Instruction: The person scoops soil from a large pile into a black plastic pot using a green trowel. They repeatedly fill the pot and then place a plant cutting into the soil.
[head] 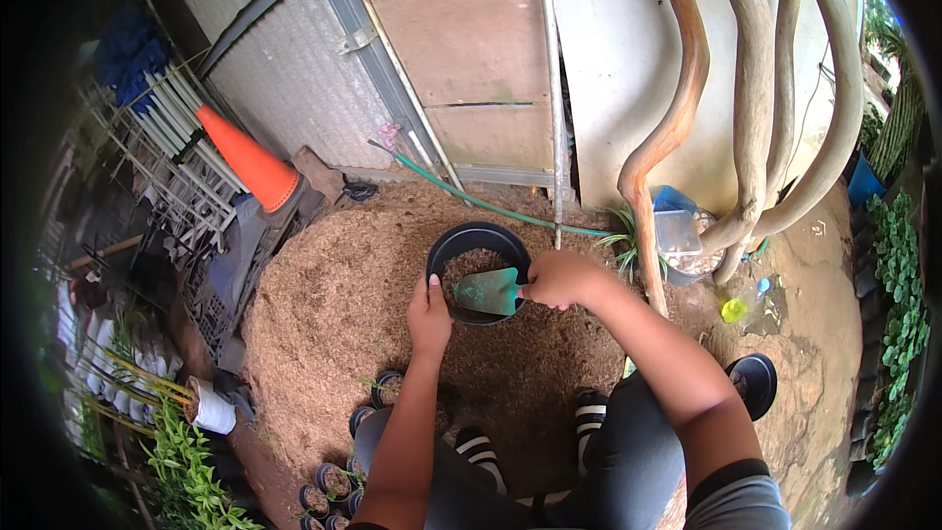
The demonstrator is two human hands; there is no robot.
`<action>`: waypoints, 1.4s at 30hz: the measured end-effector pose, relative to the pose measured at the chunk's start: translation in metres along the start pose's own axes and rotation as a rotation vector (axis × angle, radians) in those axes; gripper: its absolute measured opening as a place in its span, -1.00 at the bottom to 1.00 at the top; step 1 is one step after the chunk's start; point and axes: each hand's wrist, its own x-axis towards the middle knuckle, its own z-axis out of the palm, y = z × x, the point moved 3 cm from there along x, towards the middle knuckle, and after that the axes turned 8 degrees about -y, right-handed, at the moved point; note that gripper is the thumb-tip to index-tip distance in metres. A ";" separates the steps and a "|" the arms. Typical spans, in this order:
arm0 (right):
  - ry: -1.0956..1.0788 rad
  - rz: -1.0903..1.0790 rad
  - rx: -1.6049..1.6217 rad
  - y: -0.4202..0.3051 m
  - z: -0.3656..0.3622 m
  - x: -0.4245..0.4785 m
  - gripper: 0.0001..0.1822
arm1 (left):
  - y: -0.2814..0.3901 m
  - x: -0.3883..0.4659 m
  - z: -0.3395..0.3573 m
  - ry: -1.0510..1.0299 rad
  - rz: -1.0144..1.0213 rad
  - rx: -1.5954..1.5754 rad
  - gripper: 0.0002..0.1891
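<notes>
A round black plastic pot (478, 232) is before me, partly filled with brown, fibrous growing material. My left hand (430, 313) grips its left rim, thumb on the edge. A green hand trowel (489, 292) lies across the pot's opening, its blade over the material inside. The trowel's handle is in my right hand (559, 280), at the pot's right side; the fingers hide most of the handle. Under and around the pot spreads a wide heap of the same-looking brown material (324, 287).
Several small black pots (333, 481) stand by my left leg. Another black pot (754, 386) sits at the right. A green hose (478, 202) crosses behind the heap. An orange traffic cone (246, 158) is at the left; thick bare trunks (751, 88) rise at the right.
</notes>
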 end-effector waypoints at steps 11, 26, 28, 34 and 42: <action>0.015 -0.079 0.206 0.006 0.009 0.017 -0.57 | -0.005 0.004 -0.002 -0.153 0.039 -0.141 -0.55; 0.026 -0.129 0.380 0.023 0.000 0.014 -0.54 | -0.007 0.003 -0.001 -0.173 -0.053 -0.049 -0.43; 0.012 -0.132 0.410 0.023 -0.002 0.015 -0.54 | -0.015 0.006 -0.002 -0.142 -0.058 -0.047 -0.47; -0.025 -0.165 0.686 0.038 -0.002 0.026 -0.55 | -0.024 0.011 -0.002 -0.084 -0.122 -0.068 -0.52; 0.141 -0.033 1.080 0.065 -0.002 0.040 -0.62 | -0.011 0.013 -0.019 0.077 -0.177 -0.294 -0.63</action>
